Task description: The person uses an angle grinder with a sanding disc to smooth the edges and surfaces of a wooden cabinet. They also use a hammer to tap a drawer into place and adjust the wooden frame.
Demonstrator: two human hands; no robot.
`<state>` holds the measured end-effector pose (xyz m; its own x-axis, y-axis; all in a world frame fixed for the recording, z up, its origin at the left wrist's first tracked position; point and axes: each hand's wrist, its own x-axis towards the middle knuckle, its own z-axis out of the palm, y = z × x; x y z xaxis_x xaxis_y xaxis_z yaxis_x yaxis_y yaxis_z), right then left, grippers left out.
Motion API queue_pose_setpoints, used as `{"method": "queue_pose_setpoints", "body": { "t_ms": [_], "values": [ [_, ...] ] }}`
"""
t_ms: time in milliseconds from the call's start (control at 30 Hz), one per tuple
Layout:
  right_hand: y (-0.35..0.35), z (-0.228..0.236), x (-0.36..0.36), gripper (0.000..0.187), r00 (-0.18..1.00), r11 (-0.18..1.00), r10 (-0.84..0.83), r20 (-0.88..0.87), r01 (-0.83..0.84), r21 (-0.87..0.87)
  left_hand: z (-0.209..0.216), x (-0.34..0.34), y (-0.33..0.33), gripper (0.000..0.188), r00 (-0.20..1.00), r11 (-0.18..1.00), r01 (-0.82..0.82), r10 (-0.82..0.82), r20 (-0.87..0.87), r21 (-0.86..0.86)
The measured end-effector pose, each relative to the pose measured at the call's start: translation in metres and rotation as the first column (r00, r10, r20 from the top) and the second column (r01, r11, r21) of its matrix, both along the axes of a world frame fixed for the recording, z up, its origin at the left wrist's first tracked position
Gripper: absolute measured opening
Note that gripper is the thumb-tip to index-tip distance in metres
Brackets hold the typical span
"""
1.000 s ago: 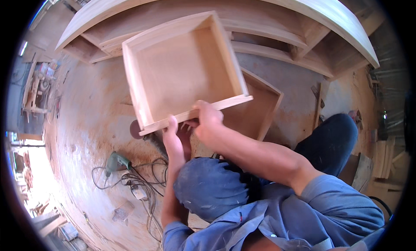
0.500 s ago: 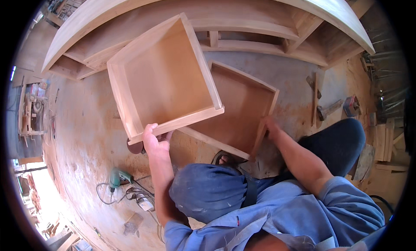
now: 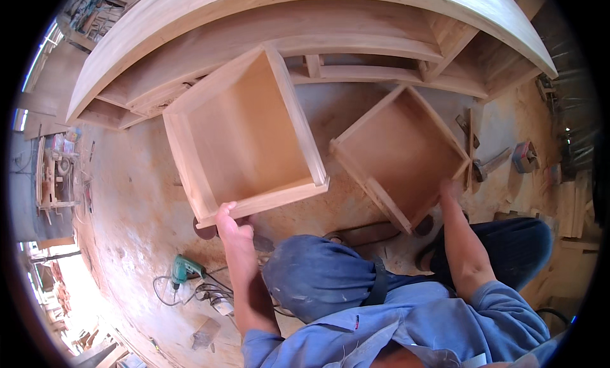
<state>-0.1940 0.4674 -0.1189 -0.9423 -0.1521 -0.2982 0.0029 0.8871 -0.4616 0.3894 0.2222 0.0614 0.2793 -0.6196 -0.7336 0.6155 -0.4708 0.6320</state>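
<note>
Wooden drawer box held up off the floor, left hand clamped on its near edge. Right hand well apart, gripping second drawer box's corner on the sawdust floor.

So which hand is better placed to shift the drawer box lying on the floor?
The right hand: it rests on the floor drawer box at its near corner, while the left hand is busy gripping the raised drawer box.
</note>
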Motion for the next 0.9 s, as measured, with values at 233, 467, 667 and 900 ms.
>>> {"method": "queue_pose_setpoints", "body": {
  "t_ms": [233,467,667,900],
  "values": [
    [-0.139,0.143,0.184,0.073,0.665,0.626,0.713,0.224,-0.458,-0.631,-0.022,0.000,-0.004,0.031,0.995,0.998,0.034,-0.038,0.091,0.047],
    [-0.251,0.155,0.295,0.053,0.506,0.592,0.802,0.319,-0.599,-0.540,-0.025,-0.018,-0.033,0.028,0.983,0.989,0.148,-0.149,0.105,0.022],
    [-0.298,0.087,0.295,0.046,0.441,0.452,0.892,0.103,-0.854,-0.258,-0.044,-0.013,-0.072,0.024,0.963,0.968,0.247,-0.249,0.098,0.033],
    [-0.293,0.140,0.314,0.048,0.540,0.562,0.826,0.159,-0.778,-0.281,-0.059,0.007,-0.090,0.028,0.971,0.966,0.223,-0.232,0.054,0.128]
  ]
}}
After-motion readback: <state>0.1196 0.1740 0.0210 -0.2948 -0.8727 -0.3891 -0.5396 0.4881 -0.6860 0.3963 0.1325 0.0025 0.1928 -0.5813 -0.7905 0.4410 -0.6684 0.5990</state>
